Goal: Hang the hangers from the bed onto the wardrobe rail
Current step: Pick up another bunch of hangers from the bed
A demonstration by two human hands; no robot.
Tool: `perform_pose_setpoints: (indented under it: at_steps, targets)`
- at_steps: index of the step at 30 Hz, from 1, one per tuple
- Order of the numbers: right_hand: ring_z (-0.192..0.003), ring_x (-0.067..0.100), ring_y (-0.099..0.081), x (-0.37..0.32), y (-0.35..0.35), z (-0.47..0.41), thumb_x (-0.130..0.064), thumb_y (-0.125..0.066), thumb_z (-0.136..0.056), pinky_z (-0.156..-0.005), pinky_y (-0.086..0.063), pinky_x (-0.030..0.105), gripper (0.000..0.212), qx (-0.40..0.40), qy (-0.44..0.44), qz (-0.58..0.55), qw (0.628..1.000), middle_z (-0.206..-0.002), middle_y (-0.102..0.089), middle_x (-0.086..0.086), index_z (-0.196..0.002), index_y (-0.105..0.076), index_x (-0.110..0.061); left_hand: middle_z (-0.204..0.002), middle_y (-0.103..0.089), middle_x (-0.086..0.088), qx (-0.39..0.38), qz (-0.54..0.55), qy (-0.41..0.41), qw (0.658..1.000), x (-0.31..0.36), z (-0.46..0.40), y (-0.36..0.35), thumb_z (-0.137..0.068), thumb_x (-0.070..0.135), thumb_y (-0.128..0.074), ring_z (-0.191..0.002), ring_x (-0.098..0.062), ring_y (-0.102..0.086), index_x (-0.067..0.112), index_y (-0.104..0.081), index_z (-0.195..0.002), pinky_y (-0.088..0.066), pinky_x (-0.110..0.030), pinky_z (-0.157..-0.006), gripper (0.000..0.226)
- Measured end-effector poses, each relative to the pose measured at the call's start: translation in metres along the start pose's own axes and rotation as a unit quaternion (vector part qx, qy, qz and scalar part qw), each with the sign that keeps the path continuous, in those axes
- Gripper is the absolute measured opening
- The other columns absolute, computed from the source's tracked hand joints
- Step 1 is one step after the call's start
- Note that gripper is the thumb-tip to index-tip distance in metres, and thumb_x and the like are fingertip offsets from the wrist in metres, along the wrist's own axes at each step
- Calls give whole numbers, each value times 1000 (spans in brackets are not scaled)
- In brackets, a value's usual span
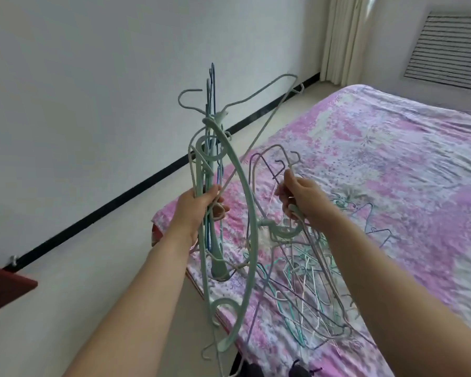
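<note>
Hangers [305, 289] lie in a tangled heap on the bed [392, 159], near its near-left corner, too snarled to count. Bare floor [93, 268] runs between the bed's left edge and the wall [93, 77], with open air above the heap. Left hand [199, 205] is curled round a bundle of hangers [215, 164], held upright above the bed's corner; several pale green ones and a blue one show, the exact number unclear. Right hand [302, 197] grips another clutch of wire hangers [272, 164], lifted just over the heap and partly meshed with it. Both hands are near each other, apart, two in all.
</note>
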State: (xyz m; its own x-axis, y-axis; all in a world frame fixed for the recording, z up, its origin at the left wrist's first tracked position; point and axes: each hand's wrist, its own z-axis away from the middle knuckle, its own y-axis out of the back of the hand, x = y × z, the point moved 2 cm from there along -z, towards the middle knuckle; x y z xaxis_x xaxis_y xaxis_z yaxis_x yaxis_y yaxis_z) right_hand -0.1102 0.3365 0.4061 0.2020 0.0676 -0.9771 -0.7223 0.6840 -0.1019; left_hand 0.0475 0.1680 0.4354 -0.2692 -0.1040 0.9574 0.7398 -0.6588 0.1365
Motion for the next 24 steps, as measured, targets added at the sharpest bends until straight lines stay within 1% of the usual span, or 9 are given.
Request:
perform_pose_setpoints:
  at_steps: [2, 5, 9, 12, 15, 17, 19, 22, 24]
  targets:
    - [-47, 13, -48, -24, 3, 5, -48, -47, -95, -45, -43, 21, 48, 21, 40, 9, 999, -58, -52, 2, -81, -64, -5, -76, -68, -6, 5, 30, -9, 1000, 6, 0, -2, -91, 25, -65, -59, -15, -70, 5, -67, -101, -55, -25, -55, 23]
    - [-57, 8, -53, -44, 13, 9, -36, -54, -95, -53, -45, 18, 29, -24, 68, 76, 994, -70, -55, -1, -96, -62, -9, -67, -62, -4, 8, 115, 5, 993, 20, -4, 0, -89, 25, -67, -54, -14, -65, 5, -65, -94, -53, -25, -52, 20]
    - [-83, 15, -66, -32, 26, 8, -34, -51, -95, -78, -55, 38, 25, -92, -3, 149, 984, -98, -65, 7, -104, -57, -11, -60, -61, 0, -23, 112, -6, 993, 37, -8, 5, -88, 25, -67, -57, -15, -66, 6, -63, -87, -51, -23, -50, 19]
    - [-91, 27, -66, 1, 26, 13, -55, -49, -84, -79, -57, 43, 51, -139, -96, 39, 985, -110, -64, 14, -112, -54, -12, -63, -63, 0, -47, 85, -17, 995, 41, -10, 5, -90, 23, -65, -58, -16, -66, 8, -64, -91, -51, -24, -51, 16]
    - [-102, 32, -65, 42, 26, 20, -74, -66, -60, -85, -55, 40, 87, -198, -147, -46, 968, -117, -65, 14, -126, -52, -18, -64, -64, 0, -41, 69, -18, 997, 41, -12, 4, -90, 24, -65, -60, -16, -67, 7, -64, -93, -51, -24, -51, 18]
    - [-112, 29, -61, 67, 32, 26, -68, -76, -58, -92, -52, 39, 91, -213, -165, -90, 959, -128, -61, 9, -132, -49, -22, -64, -64, -1, -26, 82, -14, 996, 39, -14, 5, -90, 22, -65, -59, -16, -67, 6, -64, -95, -51, -23, -50, 18]
    - [-119, 27, -57, 85, 38, 32, -56, -78, -66, -98, -48, 41, 87, -221, -180, -115, 952, -136, -56, 6, -139, -43, -22, -66, -64, -2, -7, 92, -10, 996, 37, -17, 9, -90, 21, -66, -58, -15, -68, 6, -63, -95, -50, -23, -50, 17]
    - [-103, 29, -63, 96, 41, 41, -32, -78, -71, -91, -49, 47, 72, -191, -227, -47, 954, -126, -63, 9, -135, -47, -19, -71, -63, -3, 22, 116, -1, 993, 31, -22, 16, -90, 23, -67, -59, -15, -68, 7, -61, -95, -49, -24, -52, 18]
    - [-81, 27, -68, 93, 36, 44, -29, -74, -73, -70, -56, 38, 60, -150, -216, 31, 964, -111, -70, 12, -127, -52, -15, -72, -63, -2, 38, 125, 5, 991, 27, -23, 19, -89, 24, -67, -59, -15, -67, 8, -61, -94, -49, -25, -53, 18]
